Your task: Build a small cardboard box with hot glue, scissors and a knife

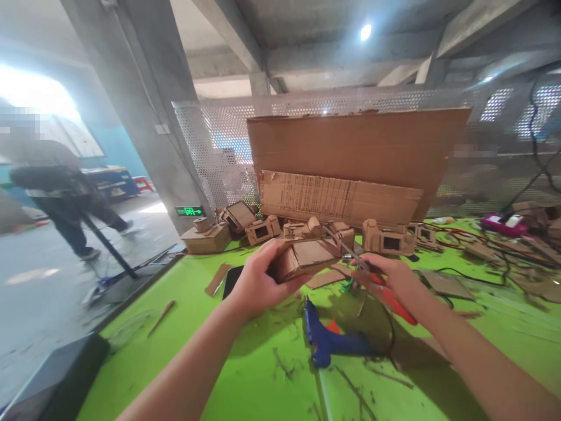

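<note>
My left hand [258,283] is closed around a small cardboard box [313,256], thumb on top and fingers beneath. In my right hand [397,278] are red-handled scissors [400,305], their metal blades pointing up and left beside the box's right end. Whether the blades touch the cardboard I cannot tell. Below both hands, a blue glue gun [322,339] lies on the green table [245,374] with a clear glue stick at its back end. Cardboard scraps [326,277] lie under the box.
Several cardboard camera-like models [388,240] line the table's back, before a large cardboard sheet [359,152]. Cables and a purple device [504,225] lie at the right. A dark box [56,374] stands front left. A person [56,181] is on the floor at left.
</note>
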The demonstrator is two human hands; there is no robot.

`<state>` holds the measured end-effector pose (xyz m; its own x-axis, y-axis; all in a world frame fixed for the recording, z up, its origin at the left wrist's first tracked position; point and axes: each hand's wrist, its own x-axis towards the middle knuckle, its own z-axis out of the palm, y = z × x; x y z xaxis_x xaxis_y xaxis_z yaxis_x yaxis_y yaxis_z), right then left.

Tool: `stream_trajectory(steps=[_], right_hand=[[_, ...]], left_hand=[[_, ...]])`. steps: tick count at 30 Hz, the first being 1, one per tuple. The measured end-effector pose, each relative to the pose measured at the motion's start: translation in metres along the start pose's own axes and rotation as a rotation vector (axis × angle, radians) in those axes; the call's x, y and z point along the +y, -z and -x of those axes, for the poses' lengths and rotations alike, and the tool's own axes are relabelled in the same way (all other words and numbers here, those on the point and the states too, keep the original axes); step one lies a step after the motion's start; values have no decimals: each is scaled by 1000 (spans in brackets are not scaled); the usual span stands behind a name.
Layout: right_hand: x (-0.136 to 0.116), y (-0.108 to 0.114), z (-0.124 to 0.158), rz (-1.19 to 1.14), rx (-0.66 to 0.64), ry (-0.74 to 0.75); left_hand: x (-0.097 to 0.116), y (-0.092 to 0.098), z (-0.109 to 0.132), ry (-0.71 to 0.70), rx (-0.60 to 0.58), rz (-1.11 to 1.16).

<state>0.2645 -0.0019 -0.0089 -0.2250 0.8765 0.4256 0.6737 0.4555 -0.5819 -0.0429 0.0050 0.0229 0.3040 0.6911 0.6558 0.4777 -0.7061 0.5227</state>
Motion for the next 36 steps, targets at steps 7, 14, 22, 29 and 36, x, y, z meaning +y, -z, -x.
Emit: stream_trajectory(steps=[7,14,22,29,36], right_hand=[[-46,-29,17,-723,-8,-319],[-56,-53,19,-988,0,-325],[-62,-50,12,-1147,-43,-308],[-46,-21,14,-678,141,-308],[-44,-8,20,-544,-67,-148]], left_hand=[[5,-13,10,-329,-50,-273],[14,-20,9,-496,-151,-422],[21,-21,11,-482,-251,-440],[16,-10,6,-263,37,-390],[7,10,-3,49,-299,-164]])
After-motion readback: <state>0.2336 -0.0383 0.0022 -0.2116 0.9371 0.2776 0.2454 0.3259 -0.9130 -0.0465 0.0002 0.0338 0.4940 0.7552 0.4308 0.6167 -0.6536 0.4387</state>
